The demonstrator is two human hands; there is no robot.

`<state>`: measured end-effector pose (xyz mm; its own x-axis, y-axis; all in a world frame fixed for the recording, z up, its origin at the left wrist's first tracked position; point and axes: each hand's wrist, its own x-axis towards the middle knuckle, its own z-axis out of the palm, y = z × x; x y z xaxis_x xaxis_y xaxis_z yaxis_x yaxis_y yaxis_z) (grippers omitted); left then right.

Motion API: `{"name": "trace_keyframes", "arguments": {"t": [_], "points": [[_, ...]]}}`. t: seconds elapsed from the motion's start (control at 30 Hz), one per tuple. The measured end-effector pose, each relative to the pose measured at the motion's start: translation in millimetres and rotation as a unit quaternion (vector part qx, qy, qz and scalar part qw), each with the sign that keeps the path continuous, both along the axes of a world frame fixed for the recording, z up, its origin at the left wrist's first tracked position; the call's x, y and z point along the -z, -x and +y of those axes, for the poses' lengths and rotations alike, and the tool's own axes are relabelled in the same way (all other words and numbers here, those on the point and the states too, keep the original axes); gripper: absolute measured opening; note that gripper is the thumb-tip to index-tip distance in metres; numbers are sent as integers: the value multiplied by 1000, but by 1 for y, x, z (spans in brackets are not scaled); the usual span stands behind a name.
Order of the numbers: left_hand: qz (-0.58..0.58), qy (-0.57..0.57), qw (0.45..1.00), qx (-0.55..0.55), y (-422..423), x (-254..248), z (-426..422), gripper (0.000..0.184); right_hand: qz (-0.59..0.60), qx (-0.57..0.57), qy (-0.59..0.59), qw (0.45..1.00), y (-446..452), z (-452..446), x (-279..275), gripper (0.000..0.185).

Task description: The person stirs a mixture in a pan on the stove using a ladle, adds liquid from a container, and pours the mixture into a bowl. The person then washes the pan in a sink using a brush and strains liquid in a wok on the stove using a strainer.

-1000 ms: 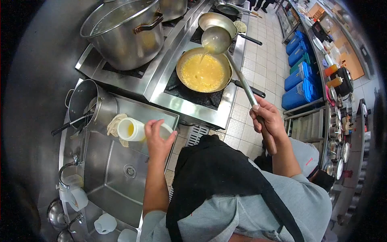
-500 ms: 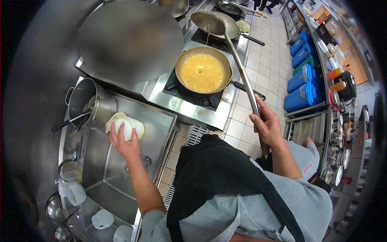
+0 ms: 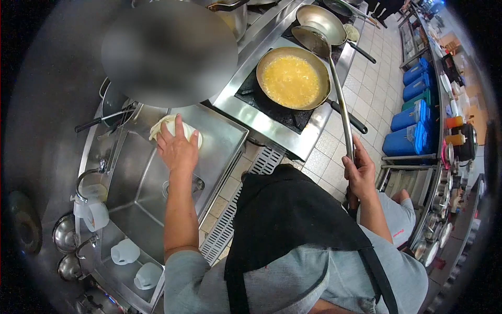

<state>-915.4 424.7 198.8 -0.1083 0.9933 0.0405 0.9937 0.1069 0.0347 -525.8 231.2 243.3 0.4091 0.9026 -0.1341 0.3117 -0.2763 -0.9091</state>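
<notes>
My right hand [image 3: 361,170] is wrapped round the long metal handle of a ladle [image 3: 311,41]. Its bowl hangs between two frying pans, near the rim of the closer one. That closer frying pan [image 3: 325,78] sits on a burner and contains a bubbling yellow liquid [image 3: 290,81]. On the left, my left hand [image 3: 179,146] rests with spread fingers over a white container [image 3: 194,135] at the sink's far end. A cream cloth [image 3: 156,129] lies against the container, and my hand covers part of both.
The second frying pan [image 3: 321,22] stands farther back on the stove. A steel sink [image 3: 157,201] with a tap [image 3: 83,183] lies below my left arm. White jugs [image 3: 125,252] are at lower left. Blue bins [image 3: 405,138] line the right side, where another person's grey sleeve [image 3: 400,209] shows.
The ladle's bowl has come down from above, and the thin stream falling from it is gone. The liquid's surface bubbles more. My left hand lies flatter over the container. The view has shifted.
</notes>
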Motion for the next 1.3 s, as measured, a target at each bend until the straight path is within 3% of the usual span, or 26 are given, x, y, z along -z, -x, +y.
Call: {"name": "trace_keyframes", "arguments": {"t": [0.07, 0.4, 0.53, 0.57, 0.6, 0.73, 0.83, 0.87, 0.93, 0.97, 1.07, 1.13, 1.2, 1.27, 1.3], "points": [[17, 14, 1000, 8, 2, 5, 4, 70, 6, 17, 18, 1000, 4, -2, 1, 62], [-6, 14, 1000, 25, 6, 1, 23, 72, -106, 0, -128, 986, 7, 7, 25, 63], [-6, -28, 999, 37, 8, 10, 26, 78, -244, -79, -175, 951, -11, 7, 44, 61], [-11, -17, 999, 32, 7, 9, 25, 81, -38, -54, -22, 998, -6, 4, 23, 60], [-13, -8, 1000, 26, 8, 7, 24, 85, 172, -26, 132, 976, -3, 1, 13, 59], [-9, -49, 998, 26, 10, 13, 23, 93, 189, -41, 82, 978, -33, -11, 11, 59], [-30, -199, 979, -31, -10, 9, 7, 93, 256, -73, 39, 963, -69, -13, -12, 59], [-29, -201, 978, -39, -22, 11, -5, 93, 291, -89, 23, 952, -81, -13, -21, 60], [-188, -338, 921, 33, -49, 17, -25, 80, 293, -100, 8, 951, -106, -11, -36, 61], [-307, -315, 898, -5, -76, 19, -39, 73, 270, -125, -2, 955, -119, -10, -42, 61], [-551, -208, 806, -56, -180, 43, -84, 58, 242, -173, -26, 954, -150, -4, -44, 62], [-651, -79, 755, -24, -245, 49, -109, 53, 230, -191, -55, 953, -163, 6, -28, 61], [-738, 15, 675, -17, -299, 73, -121, 51, 191, -215, -12, 958, -178, 22, -5, 60], [-756, 178, 630, -20, -333, 65, -124, 52, -109, -252, -137, 952, -186, 37, 29, 59], [-756, 174, 631, -21, -345, 68, -123, 52, -39, -268, -11, 962, -190, 40, 22, 58]]}}
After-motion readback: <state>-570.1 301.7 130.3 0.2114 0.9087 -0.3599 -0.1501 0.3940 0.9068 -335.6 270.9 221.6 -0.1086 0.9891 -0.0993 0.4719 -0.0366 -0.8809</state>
